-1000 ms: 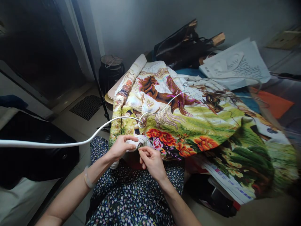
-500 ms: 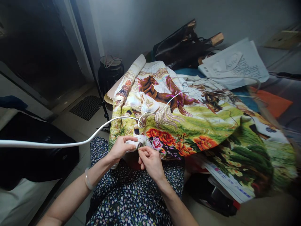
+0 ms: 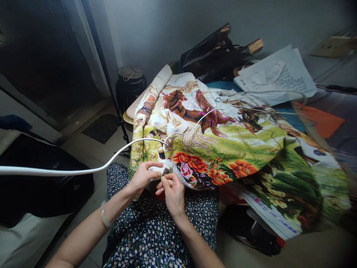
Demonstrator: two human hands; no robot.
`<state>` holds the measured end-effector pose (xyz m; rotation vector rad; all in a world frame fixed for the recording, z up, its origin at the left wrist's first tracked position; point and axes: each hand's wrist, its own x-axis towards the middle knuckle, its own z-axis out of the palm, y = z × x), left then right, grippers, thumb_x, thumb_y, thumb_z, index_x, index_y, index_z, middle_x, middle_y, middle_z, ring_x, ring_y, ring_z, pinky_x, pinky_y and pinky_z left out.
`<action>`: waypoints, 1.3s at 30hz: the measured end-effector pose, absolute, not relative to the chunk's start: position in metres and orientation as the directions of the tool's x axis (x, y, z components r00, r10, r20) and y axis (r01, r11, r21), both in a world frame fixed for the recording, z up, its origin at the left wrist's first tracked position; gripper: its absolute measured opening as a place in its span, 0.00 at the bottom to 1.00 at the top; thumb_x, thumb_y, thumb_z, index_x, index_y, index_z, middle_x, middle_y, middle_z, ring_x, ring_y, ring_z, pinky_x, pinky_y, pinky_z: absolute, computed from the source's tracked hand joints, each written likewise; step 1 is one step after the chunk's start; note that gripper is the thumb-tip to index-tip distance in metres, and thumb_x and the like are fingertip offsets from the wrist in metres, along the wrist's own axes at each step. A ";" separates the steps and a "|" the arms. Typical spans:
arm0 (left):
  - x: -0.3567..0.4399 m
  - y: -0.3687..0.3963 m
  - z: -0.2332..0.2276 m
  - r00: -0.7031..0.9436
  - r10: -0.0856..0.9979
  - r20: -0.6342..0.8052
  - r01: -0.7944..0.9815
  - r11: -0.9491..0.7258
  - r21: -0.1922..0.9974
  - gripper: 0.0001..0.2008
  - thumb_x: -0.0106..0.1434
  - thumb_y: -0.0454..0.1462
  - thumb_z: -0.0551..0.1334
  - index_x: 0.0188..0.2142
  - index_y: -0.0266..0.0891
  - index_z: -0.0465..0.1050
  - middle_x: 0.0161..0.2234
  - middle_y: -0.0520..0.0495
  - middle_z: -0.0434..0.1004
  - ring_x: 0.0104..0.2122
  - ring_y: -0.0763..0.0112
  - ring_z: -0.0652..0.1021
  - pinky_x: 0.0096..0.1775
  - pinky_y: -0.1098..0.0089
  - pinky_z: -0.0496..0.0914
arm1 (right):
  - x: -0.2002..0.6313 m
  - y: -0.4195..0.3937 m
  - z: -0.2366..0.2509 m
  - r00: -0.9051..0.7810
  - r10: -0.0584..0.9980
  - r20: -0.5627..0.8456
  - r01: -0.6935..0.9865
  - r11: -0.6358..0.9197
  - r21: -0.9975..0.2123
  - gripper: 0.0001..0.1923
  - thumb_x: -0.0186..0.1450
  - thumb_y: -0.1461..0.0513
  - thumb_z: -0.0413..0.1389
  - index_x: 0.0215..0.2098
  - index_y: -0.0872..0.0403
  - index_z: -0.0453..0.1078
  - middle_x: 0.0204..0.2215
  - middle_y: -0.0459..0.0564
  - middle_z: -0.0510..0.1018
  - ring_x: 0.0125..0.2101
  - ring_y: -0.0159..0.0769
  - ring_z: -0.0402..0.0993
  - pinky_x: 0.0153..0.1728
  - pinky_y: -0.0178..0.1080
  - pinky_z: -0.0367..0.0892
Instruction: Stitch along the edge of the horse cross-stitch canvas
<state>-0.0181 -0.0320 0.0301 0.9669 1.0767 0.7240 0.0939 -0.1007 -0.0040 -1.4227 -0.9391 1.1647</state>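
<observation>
A large cross-stitch cloth (image 3: 192,126) with brown and white horses, green grass and orange flowers spreads over my lap and away from me; its left side is rolled up. My left hand (image 3: 145,176) pinches the near edge of the cloth between thumb and fingers. Right beside it, my right hand (image 3: 172,190) is closed with thumb and forefinger pressed together at the cloth's edge. Whatever lies between those fingertips is too small to make out. A white cable (image 3: 119,150) crosses above my left hand and loops over the cloth.
Behind the cloth lie a dark bag (image 3: 206,56) and a white printed bag (image 3: 276,76). An orange sheet (image 3: 320,119) is at the right. A black stand pole (image 3: 118,108) rises at the left, near a dark round container (image 3: 129,83). Printed paper (image 3: 273,216) hangs under the cloth.
My right hand has shifted slightly left and down, its fingertips now closer to my left hand. My left hand keeps its pinch on the cloth.
</observation>
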 end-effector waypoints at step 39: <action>-0.017 -0.036 0.022 0.295 0.911 -0.289 0.049 0.288 0.956 0.22 0.49 0.38 0.67 0.42 0.28 0.73 0.32 0.44 0.73 0.26 0.80 0.67 0.29 0.78 0.60 | 0.092 -0.095 -0.004 0.259 0.935 -0.242 -0.204 -0.192 -0.960 0.22 0.60 0.50 0.53 0.37 0.59 0.53 0.21 0.50 0.72 0.17 0.36 0.70 0.18 0.31 0.61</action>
